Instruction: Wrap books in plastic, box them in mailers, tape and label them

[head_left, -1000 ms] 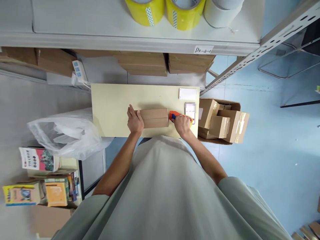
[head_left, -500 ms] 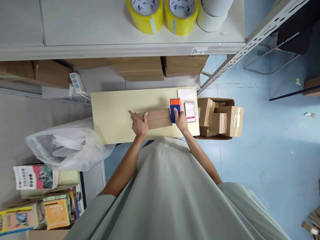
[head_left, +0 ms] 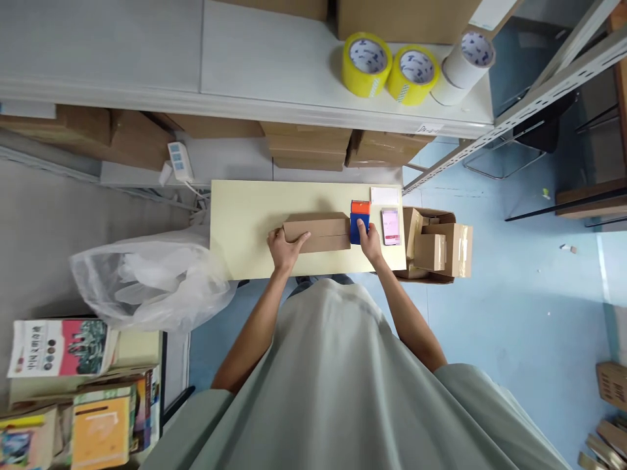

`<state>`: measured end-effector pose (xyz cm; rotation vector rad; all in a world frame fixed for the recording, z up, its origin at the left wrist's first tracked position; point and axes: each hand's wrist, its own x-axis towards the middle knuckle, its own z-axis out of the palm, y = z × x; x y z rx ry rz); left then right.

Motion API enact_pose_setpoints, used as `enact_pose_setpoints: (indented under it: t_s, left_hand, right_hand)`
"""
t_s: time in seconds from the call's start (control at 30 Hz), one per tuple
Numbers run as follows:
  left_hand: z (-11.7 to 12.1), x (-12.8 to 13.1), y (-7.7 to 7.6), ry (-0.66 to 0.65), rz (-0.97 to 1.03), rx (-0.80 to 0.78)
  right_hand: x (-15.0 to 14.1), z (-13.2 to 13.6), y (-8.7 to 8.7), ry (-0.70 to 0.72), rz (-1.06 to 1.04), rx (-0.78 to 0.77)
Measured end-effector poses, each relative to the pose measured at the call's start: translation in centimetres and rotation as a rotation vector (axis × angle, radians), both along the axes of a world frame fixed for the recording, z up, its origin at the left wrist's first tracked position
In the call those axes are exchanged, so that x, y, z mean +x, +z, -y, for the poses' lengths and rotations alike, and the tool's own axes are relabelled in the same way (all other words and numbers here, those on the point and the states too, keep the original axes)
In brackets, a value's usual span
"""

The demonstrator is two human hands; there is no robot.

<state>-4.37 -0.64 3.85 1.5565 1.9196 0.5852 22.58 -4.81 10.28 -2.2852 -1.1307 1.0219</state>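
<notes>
Midway along the table (head_left: pixel 245 228), the box (head_left: pixel 318 234) looks folded closed, its sealing too unclear to judge, with the left hand (head_left: pixel 284 250) clasping its end and the right hand (head_left: pixel 371 244) gripping a tape dispenser (head_left: pixel 359 230) towards the table's right side.

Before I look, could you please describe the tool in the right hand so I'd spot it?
On the pale yellow tabletop lies a long brown box. At its right end, the right hand holds the tool: blue with an orange end, unlike the brown box or pink-screened phone.
</notes>
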Motion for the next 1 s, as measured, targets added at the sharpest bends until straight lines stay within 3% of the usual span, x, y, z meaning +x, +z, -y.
enact_pose_setpoints:
  t_s: [0.1, 0.23, 0.4, 0.47, 0.6, 0.73, 0.87, 1.0]
  left_hand:
    - [-0.5, -3.7, 0.0, 0.007, 0.001, 0.036]
    - [-0.1, -7.5, -1.1, 0.044, 0.012, 0.012]
    - [2.4, -9.7, -3.2, 0.0, 0.067, -0.098]
    - [3.5, -9.8, -3.6, -0.031, 0.047, -0.057]
    - [3.9, -8.2, -3.2, -0.169, 0.043, 0.141]
    - [0.9, -4.9, -2.2, -0.39, 0.075, 0.233]
    - [-2.9, -1.4, -1.9, -0.562, 0.097, 0.222]
    - [-4.5, 1.4, -2.7, -0.658, 0.094, 0.2]
  right_hand:
    - [-3.4, 0.5, -0.8, -0.003, -0.039, 0.079]
    - [-7.9, 1.4, -3.3, -0.026, -0.062, 0.058]
    - [-10.5, 5.0, -6.0, -0.09, 0.008, -0.024]
    - [-10.4, 7.3, -6.6, -0.092, 0.096, -0.064]
    - [-9.4, 12.1, -7.2, 0.019, 0.299, -0.067]
    - [-7.8, 15.0, -7.5, 0.254, 0.475, -0.072]
    - [-5.3, 15.2, -7.6, 0.555, 0.573, -0.054]
    - [-2.8, 13.4, -8.2, 0.765, 0.652, -0.01]
